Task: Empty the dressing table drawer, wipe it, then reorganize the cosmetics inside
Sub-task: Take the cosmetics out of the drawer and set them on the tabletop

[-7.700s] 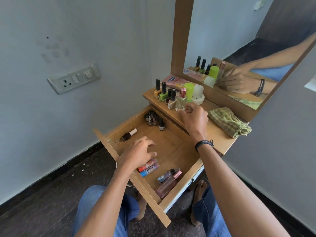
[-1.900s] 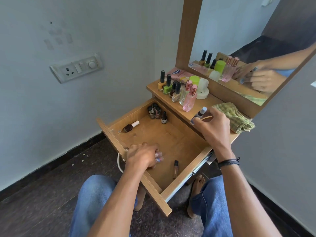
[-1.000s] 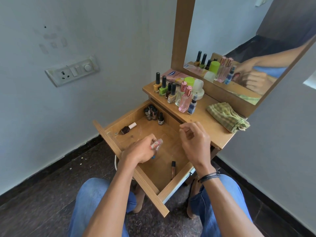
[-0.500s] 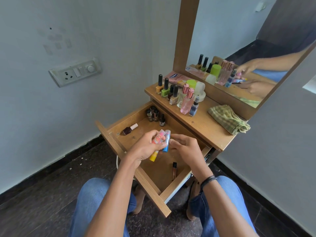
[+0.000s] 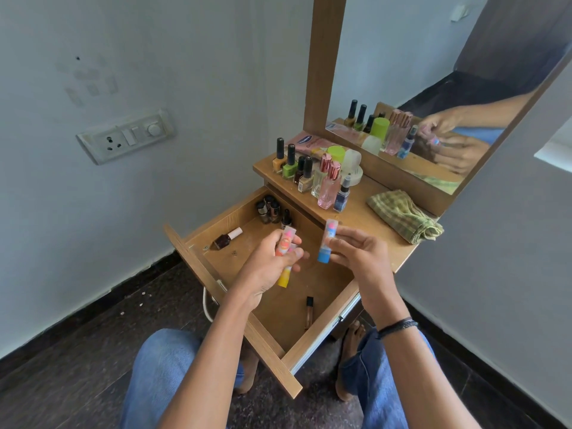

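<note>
Right hand point(image 5: 356, 255) has apparently taken blue tube point(image 5: 325, 244).

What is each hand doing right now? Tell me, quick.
Left hand: holding the yellow-ended tube.
Right hand: pinching the blue-ended tube.

Two lip balm tubes point(image 5: 323, 257) were held; the tabletop point(image 5: 359, 209) bore four nail polish bottles point(image 5: 290, 166), two perfume bottles point(image 5: 328, 190), one checked cloth point(image 5: 402, 216).

Pale grey walls point(image 5: 185, 41), dark speckled floor point(image 5: 77, 351), switch plate point(image 5: 125, 136) left, wood-framed mirror point(image 5: 402, 57) right
</note>
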The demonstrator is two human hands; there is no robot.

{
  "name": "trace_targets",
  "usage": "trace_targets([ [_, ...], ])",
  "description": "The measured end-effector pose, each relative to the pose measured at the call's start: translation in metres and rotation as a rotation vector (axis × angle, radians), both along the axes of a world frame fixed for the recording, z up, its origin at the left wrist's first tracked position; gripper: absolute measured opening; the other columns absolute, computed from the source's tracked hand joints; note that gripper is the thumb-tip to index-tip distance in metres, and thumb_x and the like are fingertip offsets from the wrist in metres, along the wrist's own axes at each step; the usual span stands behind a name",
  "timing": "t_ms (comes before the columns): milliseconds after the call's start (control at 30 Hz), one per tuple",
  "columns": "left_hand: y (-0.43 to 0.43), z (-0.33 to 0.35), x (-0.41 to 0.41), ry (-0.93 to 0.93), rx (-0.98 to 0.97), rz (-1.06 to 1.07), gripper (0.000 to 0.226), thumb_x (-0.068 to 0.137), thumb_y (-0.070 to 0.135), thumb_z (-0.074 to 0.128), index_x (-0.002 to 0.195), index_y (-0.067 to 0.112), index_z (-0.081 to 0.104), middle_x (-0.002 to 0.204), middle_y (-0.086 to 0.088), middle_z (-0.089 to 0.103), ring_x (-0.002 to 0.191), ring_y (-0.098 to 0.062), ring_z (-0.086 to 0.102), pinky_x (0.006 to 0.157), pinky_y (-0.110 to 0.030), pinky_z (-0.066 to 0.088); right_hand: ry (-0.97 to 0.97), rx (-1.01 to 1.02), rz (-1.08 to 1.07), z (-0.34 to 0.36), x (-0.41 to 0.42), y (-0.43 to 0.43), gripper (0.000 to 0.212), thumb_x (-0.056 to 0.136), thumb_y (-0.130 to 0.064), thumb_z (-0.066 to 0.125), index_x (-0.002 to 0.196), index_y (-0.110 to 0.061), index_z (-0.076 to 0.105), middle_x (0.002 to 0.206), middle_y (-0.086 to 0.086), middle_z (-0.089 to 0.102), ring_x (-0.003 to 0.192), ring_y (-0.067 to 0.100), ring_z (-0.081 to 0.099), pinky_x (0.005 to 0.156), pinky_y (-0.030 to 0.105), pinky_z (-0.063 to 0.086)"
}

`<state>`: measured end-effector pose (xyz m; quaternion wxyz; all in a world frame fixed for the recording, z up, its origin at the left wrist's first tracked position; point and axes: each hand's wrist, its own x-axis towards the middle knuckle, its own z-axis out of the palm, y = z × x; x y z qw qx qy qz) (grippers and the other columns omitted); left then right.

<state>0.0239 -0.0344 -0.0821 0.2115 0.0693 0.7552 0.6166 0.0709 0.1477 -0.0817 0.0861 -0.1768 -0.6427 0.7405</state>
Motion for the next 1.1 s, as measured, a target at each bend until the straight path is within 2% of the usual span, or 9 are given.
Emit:
trace_targets([
  [233, 0.010, 0.010, 0.002, -0.074, 0.148, 0.138, 0.015, 0.102, 0.028, 0.058, 0.117, 0.026, 0.060, 0.101, 0.006, 0.077, 0.077, -0.015, 0.073, 0.072, -0.029, 0.051, 0.142, 0.134, -0.251, 0.023, -0.009, 0.034, 0.030, 0.089, -0.007, 0.076, 0.117, -0.014, 0.069, 0.097, 0.006, 0.077, 0.084, 0.018, 0.076, 0.066, 0.025, 0.059],
  [333, 0.018, 0.011, 0.005, -0.054, 0.155, 0.147, 0.016, 0.103, 0.028, 0.057, 0.118, 0.025, 0.060, 0.102, 0.007, 0.077, 0.075, -0.015, 0.072, 0.072, -0.028, 0.052, 0.161, 0.368, -0.343, 0.020, -0.021, 0.045, 0.032, 0.086, -0.012, 0.077, 0.117, -0.017, 0.068, 0.097, -0.001, 0.074, 0.082, 0.006, 0.070, 0.068, 0.025, 0.058],
  [433, 0.030, 0.018, 0.005, 0.054, 0.220, 0.173, 0.017, 0.103, 0.026, 0.056, 0.119, 0.025, 0.060, 0.106, 0.010, 0.076, 0.083, -0.016, 0.074, 0.074, -0.023, 0.054, 0.190, 0.502, -0.330, 0.017, -0.033, 0.047, 0.032, 0.086, -0.008, 0.074, 0.116, -0.016, 0.070, 0.101, -0.008, 0.072, 0.079, -0.004, 0.069, 0.071, 0.017, 0.057],
  [500, 0.038, 0.024, 0.004, 0.116, 0.283, 0.197, 0.017, 0.103, 0.024, 0.057, 0.120, 0.024, 0.060, 0.109, 0.011, 0.075, 0.090, -0.015, 0.074, 0.077, -0.020, 0.056, 0.195, 0.566, -0.283, 0.014, -0.039, 0.045, 0.032, 0.086, -0.006, 0.073, 0.116, -0.016, 0.071, 0.108, -0.006, 0.072, 0.085, -0.003, 0.071, 0.074, 0.016, 0.058],
  [633, 0.054, 0.025, -0.002, 0.192, 0.354, 0.258, 0.018, 0.100, 0.019, 0.061, 0.119, 0.022, 0.062, 0.112, 0.010, 0.075, 0.103, -0.013, 0.072, 0.089, -0.029, 0.058, 0.207, 0.650, -0.237, 0.006, -0.045, 0.043, 0.029, 0.087, -0.009, 0.077, 0.110, -0.024, 0.069, 0.107, -0.009, 0.071, 0.091, 0.000, 0.071, 0.079, 0.018, 0.058],
  [767, 0.073, 0.019, -0.010, 0.289, 0.344, 0.312, 0.016, 0.100, 0.013, 0.062, 0.114, 0.020, 0.065, 0.110, 0.009, 0.075, 0.107, -0.008, 0.069, 0.079, -0.026, 0.059, 0.194, 0.722, -0.237, 0.002, -0.046, 0.046, 0.028, 0.085, -0.011, 0.080, 0.110, -0.023, 0.072, 0.102, -0.011, 0.072, 0.090, -0.002, 0.070, 0.080, 0.019, 0.057],
  [867, 0.089, 0.011, -0.014, 0.395, 0.278, 0.312, 0.017, 0.100, 0.014, 0.061, 0.116, 0.016, 0.065, 0.116, 0.005, 0.072, 0.110, -0.008, 0.067, 0.089, -0.034, 0.059, 0.160, 0.792, -0.220, -0.001, -0.048, 0.045, 0.030, 0.085, -0.010, 0.079, 0.113, -0.019, 0.073, 0.106, -0.008, 0.074, 0.091, -0.001, 0.069, 0.079, 0.009, 0.052],
  [967, 0.100, 0.007, -0.015, 0.516, 0.197, 0.319, 0.016, 0.100, 0.016, 0.061, 0.115, 0.016, 0.066, 0.117, 0.008, 0.070, 0.111, -0.005, 0.064, 0.090, -0.022, 0.055, 0.125, 0.786, -0.211, -0.002, -0.049, 0.045, 0.035, 0.084, -0.006, 0.078, 0.116, -0.018, 0.071, 0.107, -0.007, 0.075, 0.092, 0.000, 0.070, 0.078, 0.002, 0.048],
  [1100, 0.107, 0.003, -0.017, 0.575, 0.156, 0.317, 0.019, 0.100, 0.020, 0.061, 0.118, 0.015, 0.065, 0.118, 0.006, 0.070, 0.110, -0.005, 0.063, 0.085, -0.016, 0.053, 0.101, 0.733, -0.211, 0.001, -0.049, 0.045, 0.044, 0.082, -0.004, 0.079, 0.120, -0.021, 0.067, 0.101, -0.013, 0.072, 0.091, -0.004, 0.068, 0.083, 0.015, 0.056],
])
